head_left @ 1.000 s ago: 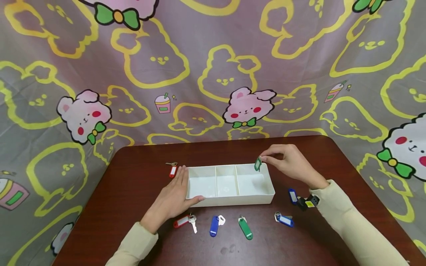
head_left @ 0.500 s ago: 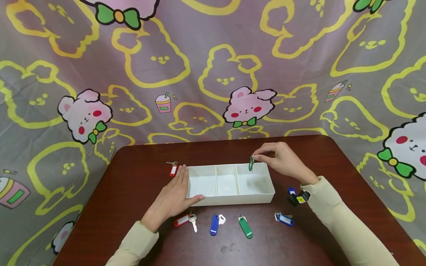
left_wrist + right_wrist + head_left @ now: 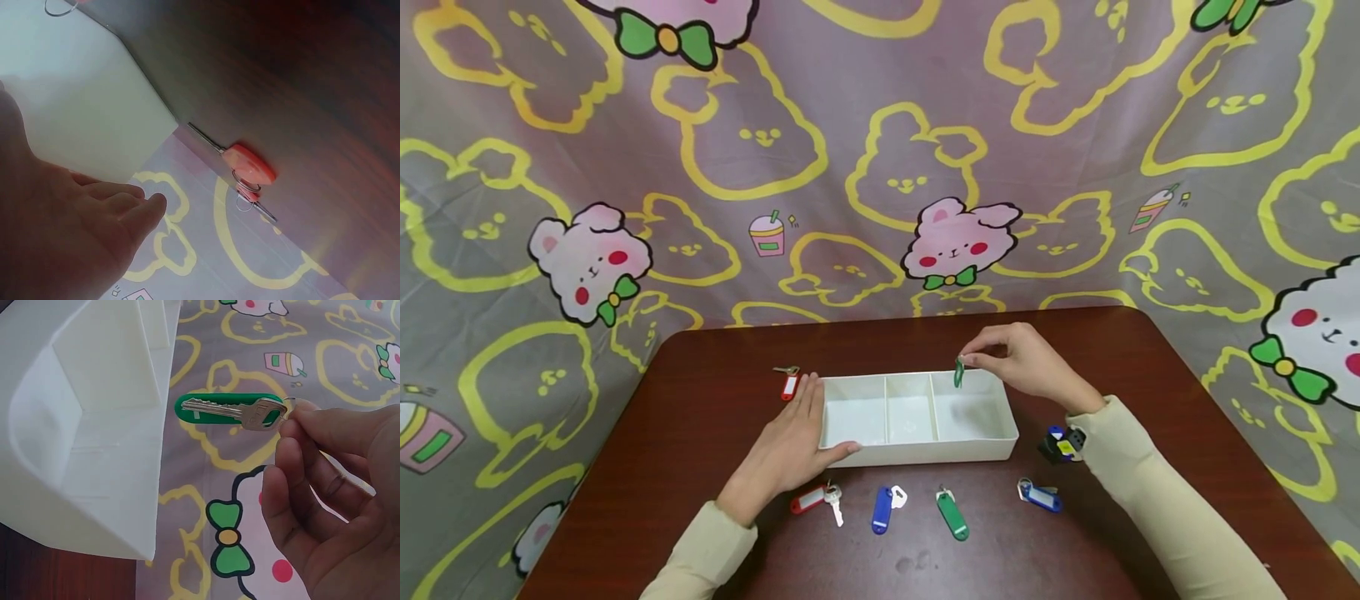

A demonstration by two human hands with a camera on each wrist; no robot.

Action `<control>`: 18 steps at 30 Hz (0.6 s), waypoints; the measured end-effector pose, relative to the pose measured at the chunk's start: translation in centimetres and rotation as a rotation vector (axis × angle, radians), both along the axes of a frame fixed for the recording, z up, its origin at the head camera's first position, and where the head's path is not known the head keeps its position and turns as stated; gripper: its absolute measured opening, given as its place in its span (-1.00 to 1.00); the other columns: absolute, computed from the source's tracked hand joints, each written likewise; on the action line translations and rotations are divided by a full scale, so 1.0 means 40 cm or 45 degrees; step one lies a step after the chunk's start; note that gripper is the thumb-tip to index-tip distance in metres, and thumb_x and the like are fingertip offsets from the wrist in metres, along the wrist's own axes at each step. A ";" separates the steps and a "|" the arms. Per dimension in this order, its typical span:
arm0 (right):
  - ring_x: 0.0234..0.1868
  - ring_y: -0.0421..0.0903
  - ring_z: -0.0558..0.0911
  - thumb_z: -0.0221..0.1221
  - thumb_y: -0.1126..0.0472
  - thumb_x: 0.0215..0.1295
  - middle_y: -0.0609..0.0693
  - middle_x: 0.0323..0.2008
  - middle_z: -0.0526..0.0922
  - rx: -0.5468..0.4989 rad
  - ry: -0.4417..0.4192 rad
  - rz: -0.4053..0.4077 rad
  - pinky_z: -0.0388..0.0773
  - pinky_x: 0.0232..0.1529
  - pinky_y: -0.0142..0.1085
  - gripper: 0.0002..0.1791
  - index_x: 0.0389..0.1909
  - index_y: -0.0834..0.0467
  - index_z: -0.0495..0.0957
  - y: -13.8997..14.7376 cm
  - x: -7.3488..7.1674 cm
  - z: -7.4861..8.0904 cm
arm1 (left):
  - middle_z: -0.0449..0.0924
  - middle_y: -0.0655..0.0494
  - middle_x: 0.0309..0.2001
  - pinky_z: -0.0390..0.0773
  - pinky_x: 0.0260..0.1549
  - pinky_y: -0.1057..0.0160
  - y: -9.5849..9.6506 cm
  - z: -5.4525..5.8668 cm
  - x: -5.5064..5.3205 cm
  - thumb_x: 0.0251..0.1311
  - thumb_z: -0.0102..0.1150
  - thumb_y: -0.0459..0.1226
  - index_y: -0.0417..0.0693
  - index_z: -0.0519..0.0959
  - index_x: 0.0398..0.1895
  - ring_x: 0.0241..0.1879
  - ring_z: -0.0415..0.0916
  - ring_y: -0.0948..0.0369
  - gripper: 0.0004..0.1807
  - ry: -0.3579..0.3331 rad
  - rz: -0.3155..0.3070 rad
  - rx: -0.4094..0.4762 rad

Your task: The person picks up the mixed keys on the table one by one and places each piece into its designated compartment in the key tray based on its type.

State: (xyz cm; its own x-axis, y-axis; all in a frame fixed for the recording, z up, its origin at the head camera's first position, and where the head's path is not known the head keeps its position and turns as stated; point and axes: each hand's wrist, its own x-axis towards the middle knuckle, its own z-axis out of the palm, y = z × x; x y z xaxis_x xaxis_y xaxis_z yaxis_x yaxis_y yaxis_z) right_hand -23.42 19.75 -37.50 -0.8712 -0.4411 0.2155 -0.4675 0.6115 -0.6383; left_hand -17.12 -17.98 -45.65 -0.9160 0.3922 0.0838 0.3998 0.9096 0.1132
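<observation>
1. One green key tag (image 3: 958, 372), with silver key (image 3: 247, 414), hangs over the right compartment (image 3: 973, 417) of the white box (image 3: 917, 452), toward the back; not touching the box in the right wrist view.
2. My right hand (image 3: 1022, 362) pinches it near the ring (image 3: 289, 398), using thumb and forefinger. My left hand (image 3: 793, 433) lies straight-fingered along the box's left end, thumb at the front.
3. Step, I judge: placing. Next move calls for lowering, then release.
4. Appearance: tag glossy, round-ended; toothed blade lies along it.
</observation>
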 end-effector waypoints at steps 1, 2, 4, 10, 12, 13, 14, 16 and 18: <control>-0.23 -0.12 0.64 0.38 0.20 0.38 -0.15 -0.25 0.84 -0.001 -0.004 -0.004 0.65 -0.27 -0.34 -0.90 -0.17 -0.01 0.84 -0.002 -0.002 0.000 | -0.09 -0.37 0.68 0.28 0.56 -0.06 0.000 0.000 0.000 0.28 -0.12 0.55 -0.43 -0.01 0.64 0.69 -0.07 -0.21 0.32 -0.003 0.001 0.001; -0.23 -0.12 0.65 0.38 0.20 0.38 -0.15 -0.25 0.84 0.000 -0.006 -0.003 0.65 -0.27 -0.34 -0.90 -0.18 -0.01 0.84 -0.003 -0.004 -0.001 | -0.09 -0.37 0.68 0.28 0.56 -0.06 0.000 -0.001 -0.001 0.28 -0.12 0.55 -0.43 -0.01 0.64 0.69 -0.07 -0.21 0.32 -0.004 0.001 0.001; -0.23 -0.13 0.65 0.37 0.20 0.39 -0.14 -0.24 0.84 -0.003 -0.009 0.004 0.66 -0.27 -0.33 -0.90 -0.18 -0.01 0.84 -0.006 -0.008 -0.002 | -0.10 -0.37 0.68 0.27 0.56 -0.06 -0.001 -0.002 -0.001 0.28 -0.12 0.55 -0.43 -0.02 0.64 0.69 -0.07 -0.21 0.33 -0.006 0.002 0.001; -0.26 -0.14 0.64 0.38 0.20 0.38 -0.13 -0.26 0.84 0.027 -0.031 0.049 0.65 -0.26 -0.32 -0.90 -0.17 -0.01 0.85 -0.017 -0.019 -0.003 | -0.12 -0.35 0.68 0.27 0.57 -0.06 -0.001 -0.003 0.000 0.28 -0.14 0.56 -0.42 -0.03 0.65 0.70 -0.11 -0.20 0.33 -0.018 0.007 0.009; -0.26 -0.14 0.64 0.39 0.20 0.37 -0.13 -0.25 0.84 0.047 -0.034 0.065 0.63 -0.26 -0.31 -0.90 -0.17 -0.01 0.85 -0.023 -0.023 -0.003 | -0.13 -0.35 0.69 0.26 0.57 -0.06 -0.002 -0.003 0.001 0.27 -0.15 0.57 -0.41 -0.04 0.65 0.70 -0.14 -0.18 0.34 -0.023 0.008 0.013; -0.27 -0.14 0.63 0.39 0.20 0.37 -0.13 -0.25 0.84 0.057 -0.031 0.073 0.62 -0.26 -0.31 -0.90 -0.17 -0.01 0.85 -0.025 -0.026 -0.004 | -0.13 -0.35 0.69 0.26 0.57 -0.07 -0.002 -0.003 0.000 0.27 -0.14 0.57 -0.42 -0.04 0.65 0.70 -0.14 -0.18 0.34 -0.023 0.008 0.016; -0.27 -0.14 0.63 0.39 0.20 0.37 -0.13 -0.25 0.84 0.064 -0.031 0.082 0.60 -0.26 -0.31 -0.90 -0.18 -0.01 0.85 -0.028 -0.028 -0.003 | -0.13 -0.35 0.69 0.26 0.57 -0.07 -0.002 -0.003 0.000 0.27 -0.15 0.57 -0.42 -0.04 0.65 0.70 -0.14 -0.18 0.34 -0.024 0.009 0.016; -0.28 -0.14 0.61 0.39 0.20 0.37 -0.14 -0.25 0.84 0.082 -0.034 0.098 0.57 -0.27 -0.30 -0.90 -0.18 -0.02 0.85 -0.032 -0.031 -0.002 | -0.13 -0.35 0.69 0.27 0.57 -0.07 -0.002 -0.004 0.000 0.27 -0.14 0.57 -0.42 -0.03 0.64 0.70 -0.13 -0.19 0.34 -0.020 0.008 0.016; -0.29 -0.13 0.59 0.39 0.20 0.37 -0.13 -0.24 0.84 0.094 -0.041 0.111 0.53 -0.28 -0.30 -0.90 -0.19 -0.02 0.84 -0.035 -0.034 0.000 | -0.13 -0.35 0.69 0.27 0.57 -0.07 -0.002 -0.003 0.000 0.27 -0.14 0.56 -0.42 -0.03 0.64 0.69 -0.11 -0.20 0.34 -0.018 0.008 0.016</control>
